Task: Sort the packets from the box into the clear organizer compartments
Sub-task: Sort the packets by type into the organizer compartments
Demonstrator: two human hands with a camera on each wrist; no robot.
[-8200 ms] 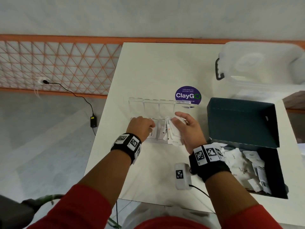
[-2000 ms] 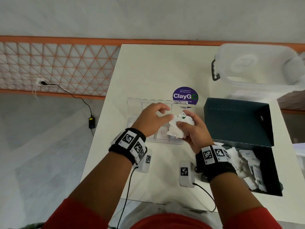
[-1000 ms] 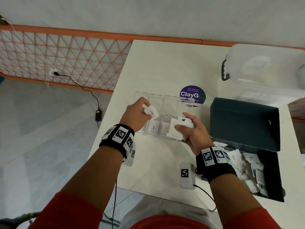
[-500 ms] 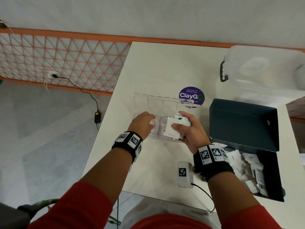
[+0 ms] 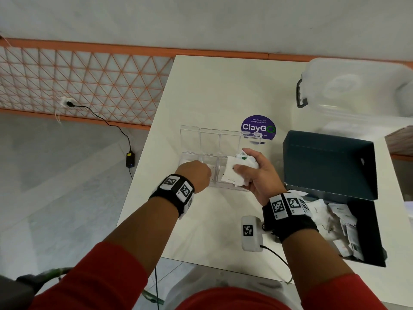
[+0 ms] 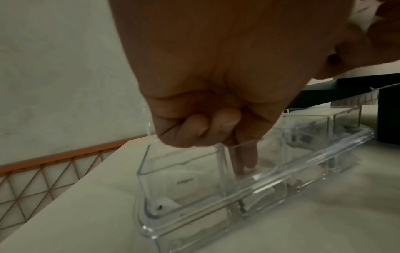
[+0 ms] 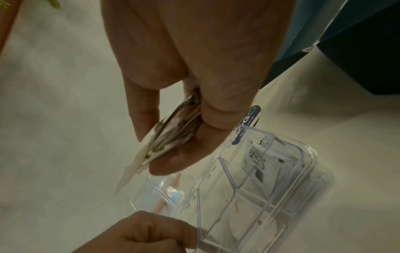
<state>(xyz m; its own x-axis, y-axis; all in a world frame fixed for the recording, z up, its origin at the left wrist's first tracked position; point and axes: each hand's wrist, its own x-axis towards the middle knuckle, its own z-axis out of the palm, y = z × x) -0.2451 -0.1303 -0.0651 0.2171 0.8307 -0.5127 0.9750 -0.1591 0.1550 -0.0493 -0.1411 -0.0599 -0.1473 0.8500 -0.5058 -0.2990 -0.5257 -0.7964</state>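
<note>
Clear organizer – lid open, white packets lying in its compartments. Dark box open beside it – loose packets heaped inside.

Purple sticker on the table reads "ClayGo"

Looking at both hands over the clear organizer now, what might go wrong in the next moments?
1. The right hand pinches a thick fanned stack of white paper packets above the clear plastic organizer; if that grip loosens, several could slide into the wrong compartment.
2. The left hand has a finger pushed down inside one compartment; a sideways pull might drag or tip the light organizer on the white table.
</note>
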